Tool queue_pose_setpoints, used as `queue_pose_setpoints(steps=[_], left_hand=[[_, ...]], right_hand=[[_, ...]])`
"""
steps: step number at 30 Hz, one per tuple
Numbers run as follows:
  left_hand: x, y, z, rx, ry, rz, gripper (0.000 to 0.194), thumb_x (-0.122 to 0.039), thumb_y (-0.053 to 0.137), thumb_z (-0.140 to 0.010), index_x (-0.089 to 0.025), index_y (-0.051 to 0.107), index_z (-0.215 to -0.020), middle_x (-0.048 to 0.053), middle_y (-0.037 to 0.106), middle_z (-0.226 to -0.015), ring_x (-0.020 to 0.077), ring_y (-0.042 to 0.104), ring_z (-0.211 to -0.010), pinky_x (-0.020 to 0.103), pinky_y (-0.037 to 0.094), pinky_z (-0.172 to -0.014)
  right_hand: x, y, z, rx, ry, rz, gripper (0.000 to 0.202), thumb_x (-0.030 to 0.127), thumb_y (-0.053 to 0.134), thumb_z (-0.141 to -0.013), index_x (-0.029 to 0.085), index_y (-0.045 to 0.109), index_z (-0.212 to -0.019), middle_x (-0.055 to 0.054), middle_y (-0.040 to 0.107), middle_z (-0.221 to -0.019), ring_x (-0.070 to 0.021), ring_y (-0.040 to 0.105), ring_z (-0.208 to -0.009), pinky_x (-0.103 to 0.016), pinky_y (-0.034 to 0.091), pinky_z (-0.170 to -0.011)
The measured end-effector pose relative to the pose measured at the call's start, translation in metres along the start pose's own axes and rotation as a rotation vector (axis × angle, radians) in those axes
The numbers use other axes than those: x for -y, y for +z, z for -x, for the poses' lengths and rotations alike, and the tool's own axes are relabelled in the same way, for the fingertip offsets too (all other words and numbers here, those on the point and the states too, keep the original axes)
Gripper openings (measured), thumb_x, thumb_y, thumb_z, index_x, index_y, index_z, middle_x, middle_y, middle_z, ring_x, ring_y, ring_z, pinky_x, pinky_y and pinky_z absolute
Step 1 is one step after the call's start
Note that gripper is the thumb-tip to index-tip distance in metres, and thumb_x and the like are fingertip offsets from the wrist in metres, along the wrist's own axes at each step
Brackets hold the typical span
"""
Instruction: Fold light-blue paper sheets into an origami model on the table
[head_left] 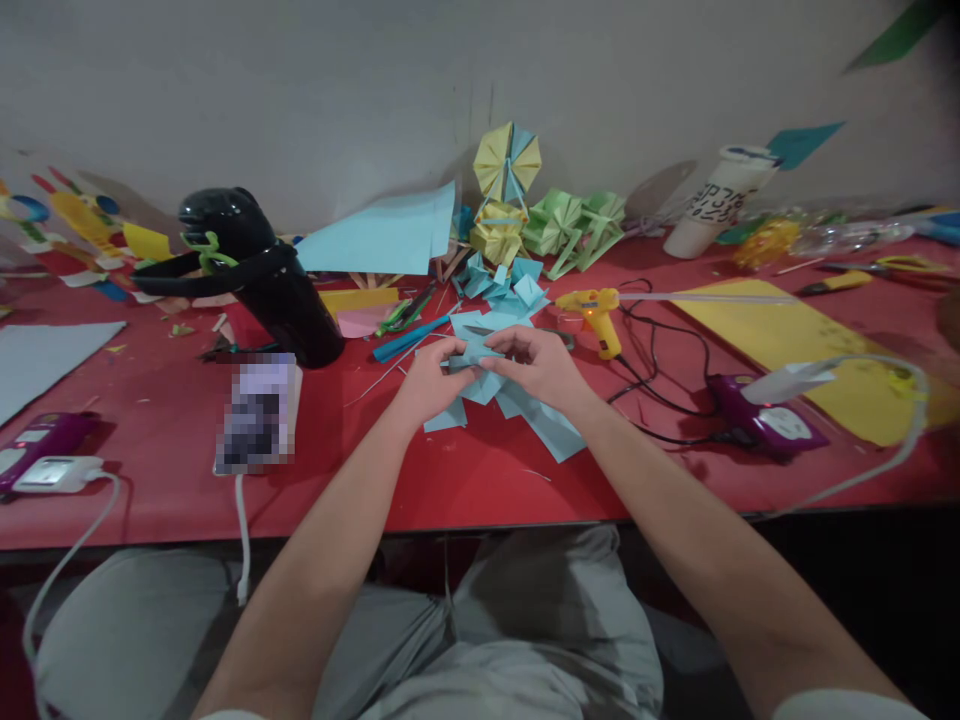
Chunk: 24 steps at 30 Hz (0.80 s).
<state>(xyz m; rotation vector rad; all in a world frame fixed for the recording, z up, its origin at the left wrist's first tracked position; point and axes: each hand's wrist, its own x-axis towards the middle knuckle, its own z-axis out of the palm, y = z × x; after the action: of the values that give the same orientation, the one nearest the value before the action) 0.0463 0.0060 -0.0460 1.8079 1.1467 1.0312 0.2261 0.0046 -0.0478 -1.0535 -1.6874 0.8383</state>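
Between the fingertips of both hands is a small piece of light blue paper (474,352), low over the red table (457,480). My left hand (433,378) pinches it from the left, thumb against fingers. From the right, my right hand (541,368) grips the same paper with its fingers curled together. Loose light blue paper pieces (553,425) lie under and around both hands. Just beyond them sits a pile of folded blue paper pieces (517,288). The paper's exact folds are partly hidden by my fingers.
A yellow hot glue gun (600,315) with a black cord lies to the right, near a purple power strip (776,415). At left stand a black bottle (281,290) and a phone (259,412) on a cable. Folded paper ornaments (508,165) and a white cup (716,200) are at the back.
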Motion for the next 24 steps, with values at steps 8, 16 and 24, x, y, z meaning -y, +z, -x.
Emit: queue_pose_setpoints(steps=[8,16,24], left_hand=[[-0.0021,-0.0022,0.0,-0.064,-0.074,0.169,0.024,-0.03,0.073,-0.066,-0.017,0.053,-0.067,-0.002,0.05,-0.068,0.0102,0.044,-0.065,0.024,0.038,-0.061],[-0.0044,-0.0002,0.0015,-0.047,-0.18,0.382,0.036,-0.036,0.079,-0.061,-0.017,0.049,-0.065,-0.004,0.049,-0.064,0.0073,0.043,-0.057,0.021,0.034,-0.052],[-0.004,-0.0002,0.0014,-0.047,-0.225,0.451,0.034,-0.035,0.081,-0.061,-0.017,0.054,-0.069,-0.003,0.054,-0.068,0.0073,0.048,-0.058,0.02,0.034,-0.048]], right_hand=[[-0.0013,-0.001,-0.0001,-0.094,-0.079,0.107,0.026,0.042,0.074,-0.072,0.02,0.071,-0.086,-0.003,0.064,-0.081,-0.0125,0.052,-0.067,-0.028,0.042,-0.062],[-0.0003,0.0009,-0.0002,-0.035,0.078,-0.079,0.031,0.045,0.077,-0.066,0.018,0.064,-0.071,-0.005,0.064,-0.088,-0.0164,0.056,-0.08,-0.029,0.042,-0.067],[-0.0007,0.0013,0.0006,0.051,0.129,-0.191,0.033,0.048,0.075,-0.068,0.018,0.063,-0.074,0.0,0.058,-0.072,-0.0119,0.048,-0.066,-0.029,0.04,-0.065]])
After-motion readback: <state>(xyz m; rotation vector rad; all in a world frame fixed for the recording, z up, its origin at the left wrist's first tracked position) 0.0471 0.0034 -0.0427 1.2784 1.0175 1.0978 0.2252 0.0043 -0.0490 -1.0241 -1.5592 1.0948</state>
